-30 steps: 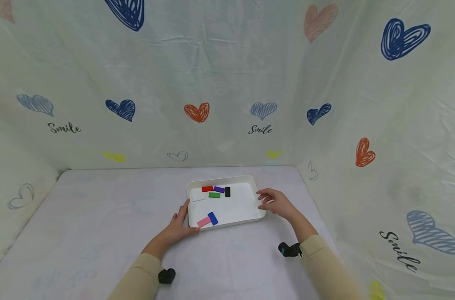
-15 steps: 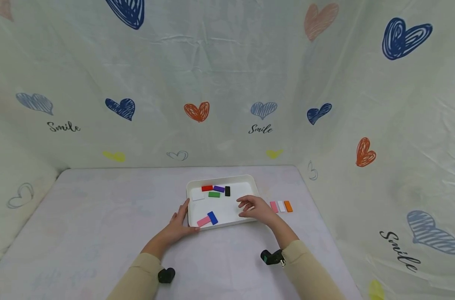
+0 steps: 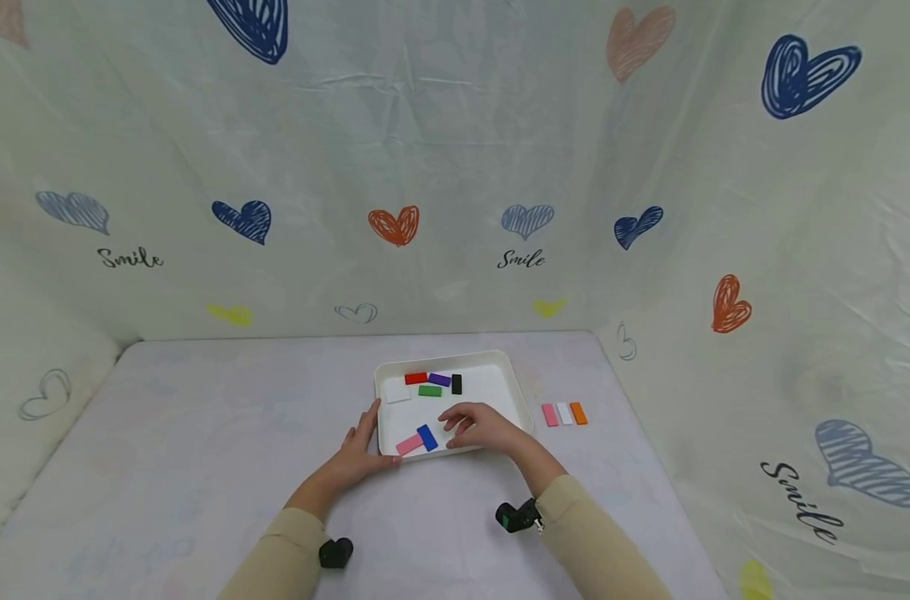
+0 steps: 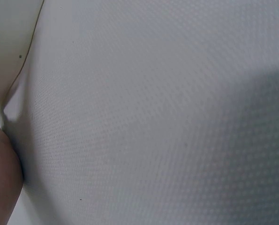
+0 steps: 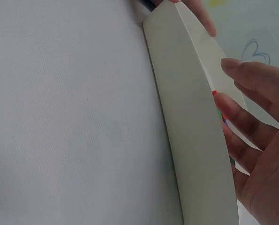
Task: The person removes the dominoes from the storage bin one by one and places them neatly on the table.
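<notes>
A white rectangular tray (image 3: 500,392) lies on the table with small rectangular blocks in it. Toward its back are a red block (image 3: 416,378), a purple block (image 3: 440,380), a black block (image 3: 457,384), a green block (image 3: 429,391) and a white block (image 3: 398,396). A pink block (image 3: 409,444) and a blue block (image 3: 427,437) touch near the front left. My left hand (image 3: 352,458) rests against the tray's front left corner, thumb along the front and fingers on the left side. Over the front of the tray hovers my right hand (image 3: 483,427), fingers loosely bent and holding nothing.
Right of the tray, a pink block (image 3: 549,414), a white block (image 3: 564,413) and an orange block (image 3: 578,413) lie side by side on the table (image 3: 200,450). A curtain (image 3: 455,167) with printed hearts hangs behind and at the sides.
My right hand has swept left, from the tray's right edge to above its front middle near the blue block. The three blocks at right have come into view. My left hand stays put.
</notes>
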Demonstrator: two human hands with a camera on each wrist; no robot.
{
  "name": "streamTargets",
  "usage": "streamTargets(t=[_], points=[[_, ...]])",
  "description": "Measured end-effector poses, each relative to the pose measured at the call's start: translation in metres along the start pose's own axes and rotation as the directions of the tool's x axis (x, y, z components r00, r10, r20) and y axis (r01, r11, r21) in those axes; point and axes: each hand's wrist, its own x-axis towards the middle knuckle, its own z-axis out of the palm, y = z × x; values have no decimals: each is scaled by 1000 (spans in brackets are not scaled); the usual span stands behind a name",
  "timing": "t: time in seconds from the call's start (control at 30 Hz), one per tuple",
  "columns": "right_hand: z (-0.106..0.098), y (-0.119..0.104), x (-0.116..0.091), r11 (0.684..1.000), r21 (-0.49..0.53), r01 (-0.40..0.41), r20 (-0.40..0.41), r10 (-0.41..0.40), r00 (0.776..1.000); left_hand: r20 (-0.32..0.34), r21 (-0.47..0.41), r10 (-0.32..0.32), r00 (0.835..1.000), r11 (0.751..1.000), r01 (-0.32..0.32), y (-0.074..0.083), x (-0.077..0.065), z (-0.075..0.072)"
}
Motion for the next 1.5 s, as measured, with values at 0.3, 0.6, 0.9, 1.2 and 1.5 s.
streamTargets(t=[0.3,0.6,0.9,1.2,1.5], points=[[10,-6,12,999,-35,5,65,-3,998,-1,15,6,1000,1000,-6,-1,0,-1],[15,-7,22,996,-82,-23,90,30,995,9,9,7,1000,1000,-7,-2,1,-2],[20,-4,30,991,-128,-45,87,56,995,7,20,4,1000,1000,-4,1,-1,-2],[24,-1,39,977,-203,-59,88,78,993,6,21,6,1000,1000,-6,0,-1,-1],[26,2,43,977,-203,-60,66,75,995,6,8,12,1000,1000,-12,1,-2,-2]])
